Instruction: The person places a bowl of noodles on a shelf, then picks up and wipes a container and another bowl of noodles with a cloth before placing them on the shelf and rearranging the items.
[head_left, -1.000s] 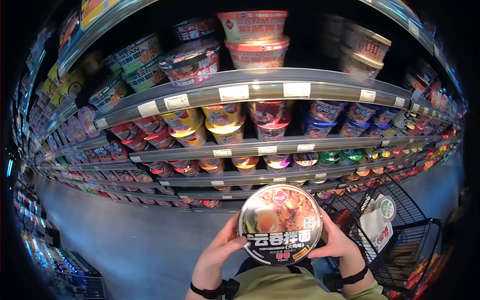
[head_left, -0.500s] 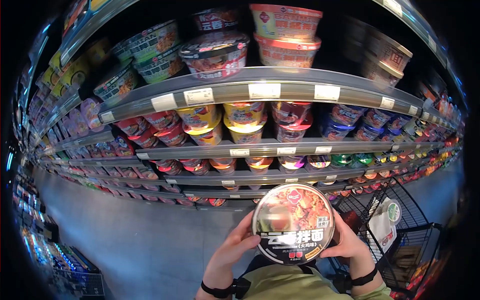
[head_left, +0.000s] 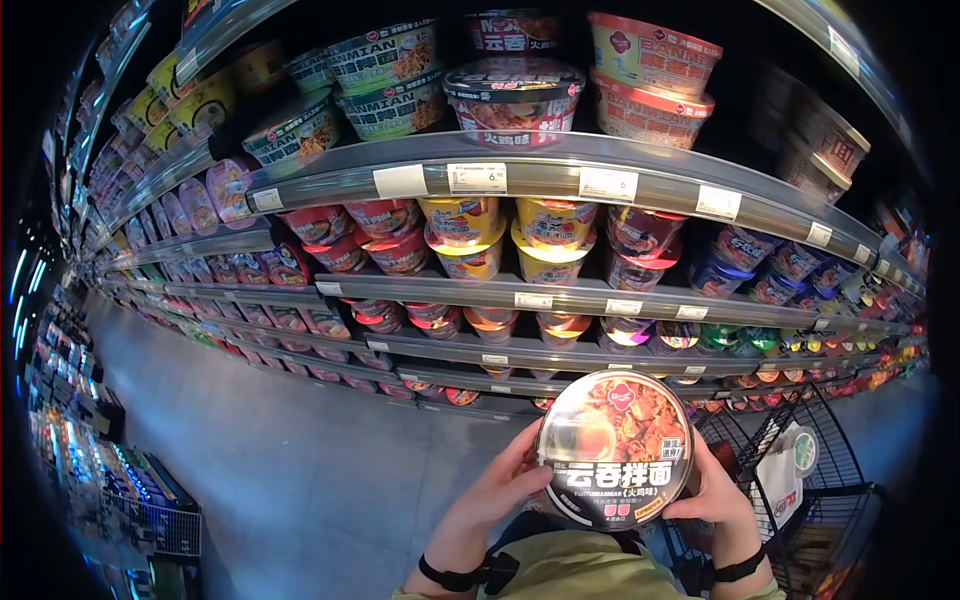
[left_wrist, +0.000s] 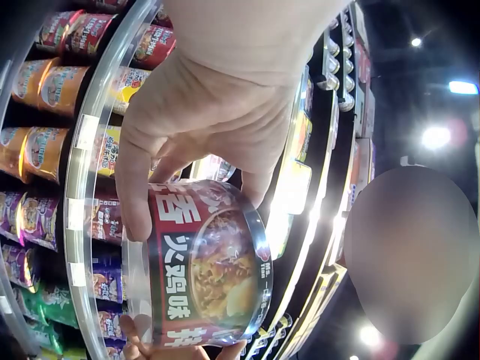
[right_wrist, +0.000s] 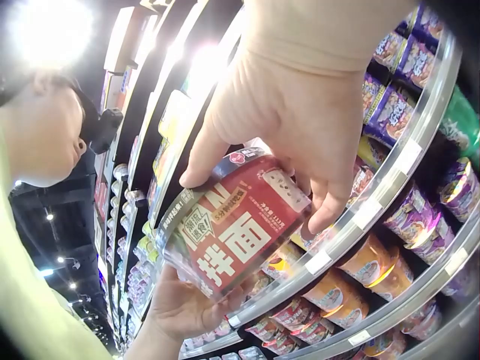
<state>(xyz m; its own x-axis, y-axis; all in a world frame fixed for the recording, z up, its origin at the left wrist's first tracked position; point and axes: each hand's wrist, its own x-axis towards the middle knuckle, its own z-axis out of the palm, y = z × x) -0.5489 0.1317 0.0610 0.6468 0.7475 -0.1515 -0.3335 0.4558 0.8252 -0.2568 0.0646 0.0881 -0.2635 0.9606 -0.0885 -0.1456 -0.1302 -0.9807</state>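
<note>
A round instant noodle bowl (head_left: 615, 450) with a black rim and a picture of noodles on its lid is held in front of the body, its lid facing up toward the head. My left hand (head_left: 508, 482) grips its left side, thumb at the lid's edge. On the opposite side my right hand (head_left: 718, 488) holds the bowl. The left wrist view shows the bowl's printed red and black side (left_wrist: 206, 262) under the left hand (left_wrist: 210, 120). In the right wrist view the right hand (right_wrist: 285, 127) spans the bowl (right_wrist: 240, 221) from lid to base.
Shelves of instant noodles stand ahead, with a similar black-lidded bowl (head_left: 515, 100) and orange bowls (head_left: 655, 80) on the upper shelf. Price tags line the shelf edge (head_left: 540, 183). A black wire shopping cart (head_left: 840, 490) with a white package (head_left: 780, 490) is at the right.
The view has swung left, so the shelves and cart appear farther right. Both hands keep hold of the noodle bowl, which also sits farther right in the view.
</note>
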